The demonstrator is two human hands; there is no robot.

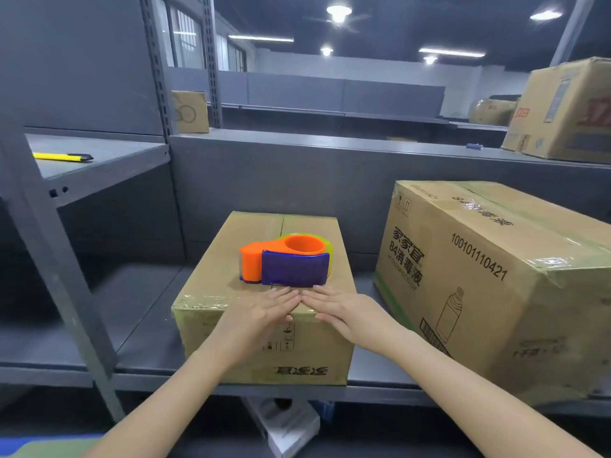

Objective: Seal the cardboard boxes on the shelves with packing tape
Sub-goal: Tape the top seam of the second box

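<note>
Cardboard box [228,259], front edge: left hand [264,309] and right hand [334,309], grip flat and empty, best rub tape [198,304] outward firmly; tape dispenser [287,264] rests on top.

A long grey metal shelf [148,352] carries a small brown cardboard box [314,352] with glossy tape on its edges, set at the shelf's front lip. Right of that box, apart from it, sits a larger printed cardboard carton [496,292]. Up and left of the box, a higher grey shelf board [109,150] bears a yellow utility knife [62,157]. Behind and above the box, an upper grey ledge [330,143] holds a little tan carton [190,111] to the left, and a small blue item [473,146] and a big tan carton [562,110] to the right.
</note>
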